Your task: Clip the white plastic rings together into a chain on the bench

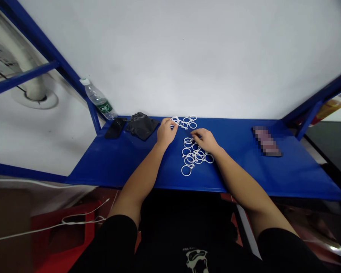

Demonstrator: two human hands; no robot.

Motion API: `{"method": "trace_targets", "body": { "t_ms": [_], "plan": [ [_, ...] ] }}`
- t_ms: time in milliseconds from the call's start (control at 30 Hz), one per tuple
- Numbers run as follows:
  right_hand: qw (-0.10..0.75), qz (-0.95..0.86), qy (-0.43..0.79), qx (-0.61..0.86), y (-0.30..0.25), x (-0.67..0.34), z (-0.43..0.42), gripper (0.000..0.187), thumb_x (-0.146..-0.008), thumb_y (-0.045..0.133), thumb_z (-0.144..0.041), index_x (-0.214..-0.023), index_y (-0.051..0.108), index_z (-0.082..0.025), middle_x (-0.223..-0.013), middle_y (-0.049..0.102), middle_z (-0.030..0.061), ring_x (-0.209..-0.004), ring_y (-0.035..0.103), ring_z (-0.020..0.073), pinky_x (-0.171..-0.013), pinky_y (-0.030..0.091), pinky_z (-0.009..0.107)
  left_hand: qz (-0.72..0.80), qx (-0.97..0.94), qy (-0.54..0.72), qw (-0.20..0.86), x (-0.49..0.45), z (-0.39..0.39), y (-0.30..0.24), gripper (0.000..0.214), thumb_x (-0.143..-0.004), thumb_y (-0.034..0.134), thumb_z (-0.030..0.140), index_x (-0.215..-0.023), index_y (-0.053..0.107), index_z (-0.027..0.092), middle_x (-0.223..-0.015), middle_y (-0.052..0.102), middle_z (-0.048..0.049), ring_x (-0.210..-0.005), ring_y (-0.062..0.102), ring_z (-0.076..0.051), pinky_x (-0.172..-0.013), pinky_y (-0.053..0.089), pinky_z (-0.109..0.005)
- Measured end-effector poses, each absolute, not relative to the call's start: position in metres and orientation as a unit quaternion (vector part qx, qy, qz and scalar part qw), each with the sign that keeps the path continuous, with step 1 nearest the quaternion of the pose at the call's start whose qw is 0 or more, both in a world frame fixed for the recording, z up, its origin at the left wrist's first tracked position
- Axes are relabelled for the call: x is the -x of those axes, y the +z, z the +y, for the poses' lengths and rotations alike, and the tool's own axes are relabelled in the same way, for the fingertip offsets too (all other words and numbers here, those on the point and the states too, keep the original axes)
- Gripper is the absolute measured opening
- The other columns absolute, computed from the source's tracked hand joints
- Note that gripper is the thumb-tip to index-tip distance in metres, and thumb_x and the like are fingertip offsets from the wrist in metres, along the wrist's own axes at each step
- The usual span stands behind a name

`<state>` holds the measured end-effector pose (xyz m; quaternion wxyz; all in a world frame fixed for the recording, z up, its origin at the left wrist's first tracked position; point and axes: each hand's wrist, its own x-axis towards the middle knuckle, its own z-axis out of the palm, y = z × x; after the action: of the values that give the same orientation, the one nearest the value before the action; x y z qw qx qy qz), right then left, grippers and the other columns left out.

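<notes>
My left hand [166, 132] is at the back of the blue tabletop, its thumb and fingers pinched on a white ring [174, 120]. More white rings [192, 125] lie just right of those fingertips, against the wall side. My right hand [206, 140] rests over the upper edge of a larger pile of white rings [190, 159], fingers curled and close together. Whether a ring is between those fingers is hidden. The rings are thin, overlap one another, and several show a small knob or eyelet, like curtain rings.
Left of my hands lie a black pouch [142, 126] and a dark phone-like slab [115, 128], with a clear bottle [99, 99] leaning behind. A pixelated flat object [267, 141] lies right. Blue frame posts flank the table; a red stool [89, 231] stands below left.
</notes>
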<state>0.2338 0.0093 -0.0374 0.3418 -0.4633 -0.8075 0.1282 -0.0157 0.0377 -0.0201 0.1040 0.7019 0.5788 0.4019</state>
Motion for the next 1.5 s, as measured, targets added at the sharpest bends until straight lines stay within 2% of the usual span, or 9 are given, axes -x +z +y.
{"method": "trace_targets", "body": {
  "t_ms": [133, 233, 333, 500, 633, 800, 1067, 1233, 1500],
  "plan": [
    [0.381, -0.778, 0.128, 0.483, -0.036, -0.233, 0.007, 0.033, -0.108, 0.060, -0.040, -0.129, 0.081, -0.025, -0.115, 0.086, 0.0108, -0.110, 0.078, 0.0314, -0.102, 0.061, 0.051, 0.496, -0.766, 0.392, 0.119, 0.002, 0.026, -0.019, 0.004, -0.103, 0.076, 0.025, -0.101, 0.079, 0.023, -0.151, 0.073, -0.0092, -0.078, 0.072, -0.015, -0.093, 0.062, -0.036],
    [0.391, -0.770, 0.135, 0.487, -0.036, -0.232, 0.007, 0.038, -0.110, 0.058, -0.042, -0.137, 0.079, -0.025, -0.124, 0.085, 0.0114, -0.118, 0.078, 0.0323, -0.107, 0.060, 0.051, 0.480, -0.791, 0.364, 0.106, -0.006, 0.020, -0.022, 0.006, -0.102, 0.078, 0.026, -0.097, 0.078, 0.023, -0.148, 0.075, -0.0089, -0.089, 0.076, -0.019, -0.099, 0.061, -0.040],
    [0.369, -0.781, 0.147, 0.483, -0.037, -0.231, 0.007, 0.040, -0.108, 0.060, -0.038, -0.142, 0.076, -0.025, -0.121, 0.086, 0.0105, -0.113, 0.078, 0.0321, -0.105, 0.061, 0.054, 0.514, -0.780, 0.346, 0.090, -0.008, 0.020, -0.026, 0.011, -0.099, 0.080, 0.024, -0.090, 0.073, 0.024, -0.129, 0.081, -0.0085, -0.107, 0.077, -0.027, -0.099, 0.059, -0.042],
    [0.344, -0.794, 0.158, 0.475, -0.039, -0.230, 0.008, 0.038, -0.104, 0.066, -0.033, -0.139, 0.078, -0.025, -0.120, 0.086, 0.0109, -0.109, 0.078, 0.0313, -0.102, 0.061, 0.054, 0.598, -0.734, 0.315, 0.071, 0.003, 0.031, -0.025, 0.021, -0.098, 0.080, 0.026, -0.086, 0.063, 0.025, -0.107, 0.080, -0.0083, -0.105, 0.076, -0.029, -0.093, 0.058, -0.042],
    [0.339, -0.801, 0.159, 0.467, -0.040, -0.231, 0.009, 0.033, -0.103, 0.068, -0.033, -0.133, 0.080, -0.026, -0.118, 0.085, 0.0108, -0.109, 0.078, 0.0306, -0.102, 0.061, 0.053, 0.598, -0.726, 0.330, 0.083, 0.008, 0.035, -0.025, 0.025, -0.097, 0.079, 0.018, -0.084, 0.059, 0.025, -0.125, 0.080, -0.0108, -0.124, 0.075, -0.031, -0.103, 0.058, -0.043],
    [0.338, -0.805, 0.154, 0.463, -0.041, -0.232, 0.010, 0.030, -0.103, 0.069, -0.034, -0.129, 0.082, -0.025, -0.115, 0.085, 0.0105, -0.107, 0.077, 0.0298, -0.101, 0.061, 0.053, 0.579, -0.723, 0.365, 0.098, 0.007, 0.038, -0.033, 0.028, -0.096, 0.084, 0.021, -0.083, 0.059, 0.024, -0.159, 0.067, -0.0154, -0.144, 0.066, -0.035, -0.113, 0.058, -0.050],
    [0.388, -0.775, 0.156, 0.473, -0.037, -0.230, 0.008, 0.039, -0.111, 0.058, -0.045, -0.138, 0.079, -0.026, -0.128, 0.085, 0.0112, -0.119, 0.078, 0.0325, -0.109, 0.060, 0.054, 0.440, -0.784, 0.426, 0.099, 0.000, 0.028, -0.023, 0.007, -0.104, 0.076, 0.020, -0.098, 0.074, 0.023, -0.147, 0.074, -0.0114, -0.139, 0.070, -0.027, -0.122, 0.056, -0.049],
    [0.431, -0.749, 0.170, 0.473, -0.035, -0.230, 0.006, 0.037, -0.112, 0.057, -0.049, -0.128, 0.082, -0.027, -0.123, 0.086, 0.0090, -0.112, 0.081, 0.0298, -0.105, 0.063, 0.047, 0.360, -0.834, 0.396, 0.132, -0.013, 0.016, -0.025, 0.009, -0.100, 0.078, 0.015, -0.097, 0.075, 0.023, -0.146, 0.076, -0.0104, -0.137, 0.072, -0.025, -0.121, 0.058, -0.050],
    [0.440, -0.766, 0.142, 0.445, -0.036, -0.229, 0.005, 0.025, -0.107, 0.069, -0.038, -0.122, 0.085, -0.028, -0.109, 0.087, 0.0075, -0.099, 0.079, 0.0262, -0.094, 0.064, 0.044, 0.372, -0.823, 0.406, 0.136, -0.013, 0.016, -0.028, 0.027, -0.097, 0.073, 0.008, -0.120, 0.073, 0.021, -0.144, 0.077, -0.0126, -0.137, 0.074, -0.026, -0.121, 0.059, -0.049]
  ]
}}
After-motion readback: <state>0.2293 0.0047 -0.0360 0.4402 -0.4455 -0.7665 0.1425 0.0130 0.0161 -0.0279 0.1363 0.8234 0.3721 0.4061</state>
